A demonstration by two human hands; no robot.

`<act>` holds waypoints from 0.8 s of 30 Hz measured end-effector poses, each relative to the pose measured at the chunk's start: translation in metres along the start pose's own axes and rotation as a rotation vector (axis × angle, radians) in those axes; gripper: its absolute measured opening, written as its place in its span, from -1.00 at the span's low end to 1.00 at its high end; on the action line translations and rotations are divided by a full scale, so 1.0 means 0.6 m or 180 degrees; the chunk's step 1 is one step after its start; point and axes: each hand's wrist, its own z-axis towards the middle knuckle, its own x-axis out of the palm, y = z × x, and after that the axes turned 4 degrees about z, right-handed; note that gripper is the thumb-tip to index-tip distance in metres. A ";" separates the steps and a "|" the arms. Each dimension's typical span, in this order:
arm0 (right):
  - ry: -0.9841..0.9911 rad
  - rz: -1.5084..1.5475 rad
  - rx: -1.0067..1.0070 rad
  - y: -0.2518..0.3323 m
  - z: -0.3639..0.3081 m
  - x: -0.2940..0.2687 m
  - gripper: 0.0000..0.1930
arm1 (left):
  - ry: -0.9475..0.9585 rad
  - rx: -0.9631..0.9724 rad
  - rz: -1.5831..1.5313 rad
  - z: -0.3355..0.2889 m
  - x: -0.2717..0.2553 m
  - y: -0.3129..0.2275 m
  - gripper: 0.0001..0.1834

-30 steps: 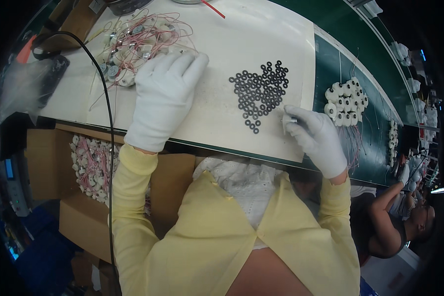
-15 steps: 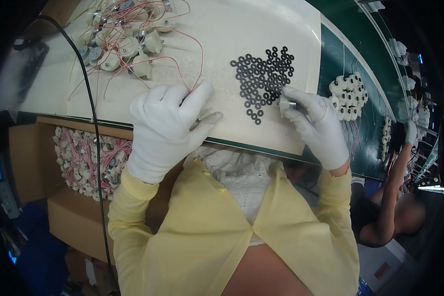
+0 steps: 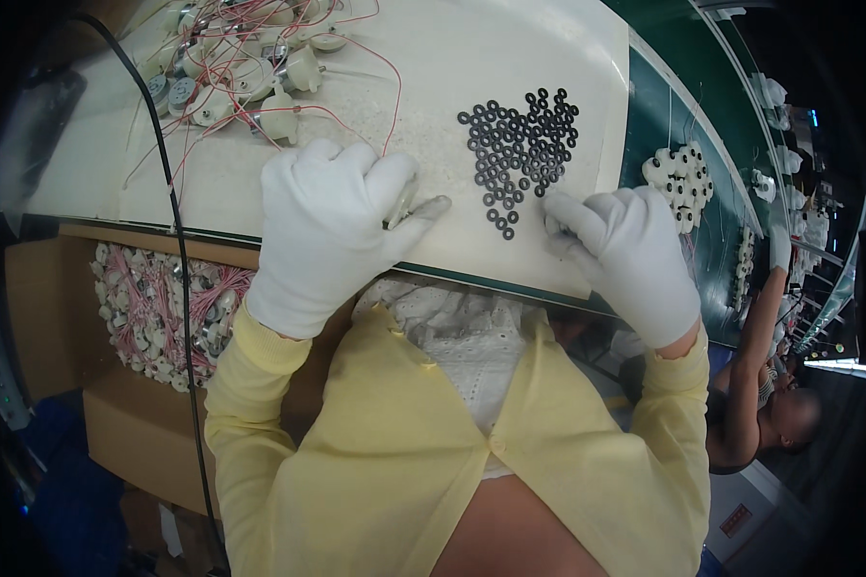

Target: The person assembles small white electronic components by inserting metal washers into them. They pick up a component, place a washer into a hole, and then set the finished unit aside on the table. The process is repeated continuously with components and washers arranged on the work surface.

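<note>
My left hand [image 3: 332, 226], in a white glove, is closed at the near edge of the white table. A pale sliver of a small motor [image 3: 403, 205] shows between its thumb and index finger; the rest is hidden by the glove. My right hand [image 3: 630, 250], also gloved, has its fingers pinched together just right of a patch of small black rings [image 3: 520, 144]. What its fingertips hold, if anything, is too small and covered to make out. At the far left of the table lies a heap of white and silver motors [image 3: 250, 77] with red wires.
White motors with black rings [image 3: 678, 183] stand grouped on the green surface at right. A cardboard box [image 3: 154, 423] full of wired motors sits below the table's left. A black cable [image 3: 175, 192] hangs across the left. Another person's arm [image 3: 762, 317] reaches in from the right.
My right hand has shifted slightly right and down, away from the rings, and the white motor seen in its fingers before is out of sight. The left hand stays nearly in place.
</note>
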 end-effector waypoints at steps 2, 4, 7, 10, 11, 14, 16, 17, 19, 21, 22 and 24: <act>-0.0102 -0.0166 -0.0116 0.002 -0.013 0.002 -0.71 | 0.0033 -0.0017 -0.0026 -0.001 -0.001 0.001 -0.65; -0.0105 -0.0141 -0.0087 0.004 -0.017 0.004 -0.71 | 0.0059 -0.0022 -0.0048 -0.002 0.001 0.002 -0.65; -0.0126 -0.0153 -0.0015 0.010 -0.020 0.008 -0.72 | 0.0055 -0.0007 -0.0066 -0.002 0.003 0.002 -0.66; -0.0024 0.0298 0.0417 0.009 -0.035 0.026 -0.68 | -0.0011 0.0007 -0.0087 -0.002 0.001 0.002 -0.66; 0.0027 0.0525 0.0626 0.009 -0.043 0.037 -0.65 | -0.0030 0.0005 -0.0102 -0.003 0.002 0.003 -0.67; -0.0940 0.1619 0.1002 0.024 -0.052 0.072 -0.76 | 0.0020 0.0018 -0.0152 -0.002 0.001 0.005 -0.67; -0.0936 0.2021 0.1953 0.023 -0.077 0.082 -0.80 | 0.0057 0.0017 -0.0195 -0.001 0.000 0.004 -0.67; -0.1020 0.1929 0.2195 0.013 -0.091 0.099 -0.81 | 0.0060 0.0017 -0.0201 0.001 -0.002 0.004 -0.67; -0.1242 0.1329 0.2231 0.001 -0.114 0.116 -0.84 | 0.0060 0.0030 -0.0192 0.004 -0.004 0.003 -0.68; -0.1129 0.1402 0.2292 -0.003 -0.128 0.105 -0.85 | 0.0048 0.0050 -0.0161 0.004 -0.004 0.002 -0.69; -0.1066 0.1437 0.2318 -0.004 -0.136 0.097 -0.85 | 0.0057 0.0053 -0.0156 0.004 -0.005 0.001 -0.69; -0.0996 0.1806 0.2642 -0.005 -0.143 0.081 -0.81 | 0.0072 0.0048 -0.0145 0.005 -0.006 0.000 -0.70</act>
